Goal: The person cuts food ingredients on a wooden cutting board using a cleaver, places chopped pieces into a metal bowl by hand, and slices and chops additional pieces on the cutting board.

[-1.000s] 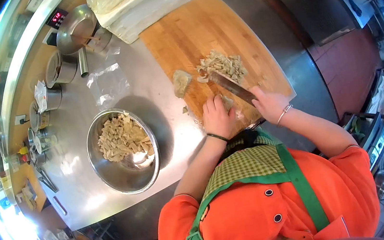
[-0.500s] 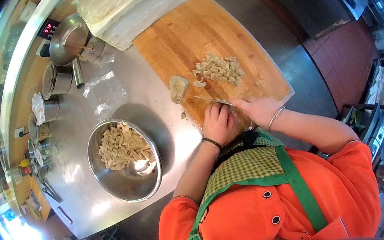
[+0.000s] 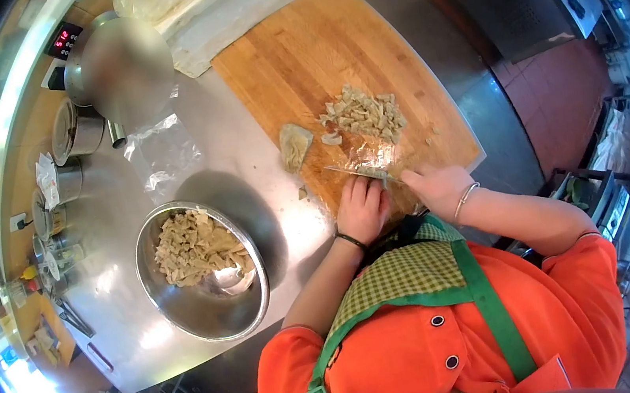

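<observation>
My right hand (image 3: pixel 442 191) is closed round the handle of a knife (image 3: pixel 359 171), whose thin blade points left across the wooden cutting board (image 3: pixel 295 48). Beside the blade, on its near side, my left hand (image 3: pixel 362 211) rests with bent fingers at the board's edge. What lies under those fingertips is hidden. Beyond the knife is a heap of chopped greyish-beige pieces (image 3: pixel 365 114). A larger uncut piece (image 3: pixel 296 146) of similar colour sits at the board's left side. More chopped pieces (image 3: pixel 196 246) fill part of a steel bowl (image 3: pixel 261 283) on the left.
The steel counter (image 3: pixel 126 301) runs along the left, with a crumpled clear plastic bag (image 3: pixel 162 153) on it. Lidded pots (image 3: pixel 77 132) and a blurred pan (image 3: pixel 80 76) line the back. A white foam box (image 3: pixel 250 6) stands behind the board.
My right hand and the knife have shifted slightly right and toward my body, drawing away from my left fingers. My left hand stays nearly in place. The view has tilted a little.
</observation>
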The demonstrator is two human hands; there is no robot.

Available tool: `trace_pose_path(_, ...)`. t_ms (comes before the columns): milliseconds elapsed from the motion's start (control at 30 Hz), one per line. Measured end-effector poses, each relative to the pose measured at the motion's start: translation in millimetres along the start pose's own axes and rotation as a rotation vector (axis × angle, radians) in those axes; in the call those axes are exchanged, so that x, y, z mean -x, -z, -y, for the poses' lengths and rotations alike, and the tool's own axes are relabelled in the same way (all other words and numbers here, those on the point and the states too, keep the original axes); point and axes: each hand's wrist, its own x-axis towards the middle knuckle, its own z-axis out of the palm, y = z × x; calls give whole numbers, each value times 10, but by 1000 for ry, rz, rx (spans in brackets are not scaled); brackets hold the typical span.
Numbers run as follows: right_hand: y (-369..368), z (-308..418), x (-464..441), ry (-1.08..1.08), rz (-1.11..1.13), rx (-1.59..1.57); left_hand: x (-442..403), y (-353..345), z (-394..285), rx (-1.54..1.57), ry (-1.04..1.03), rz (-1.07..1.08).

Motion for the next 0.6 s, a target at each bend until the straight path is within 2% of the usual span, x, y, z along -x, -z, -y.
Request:
trace_pose_path(233, -197, 215, -533, 50, -46, -99, 109, -3, 44, 37, 85, 166)
trace_pose_path(333, -134, 121, -433, 76, -88, -276, 67, 3, 54, 16, 5, 82)
trace_pose_path(433, -152, -44, -202, 88, -194, -238, 39, 51, 0, 25, 18, 72)
trace_pose_path(467, -162, -49, -212, 87, -192, -238, 54, 55, 2, 26, 20, 72)
trace_pose_path(533, -132, -31, -287, -31, 75, -183, 80, 65, 15, -14, -6, 122)
trace_pose_path(600, -199, -18, -413, -32, 17, -174, 80, 48, 17, 9, -5, 102)
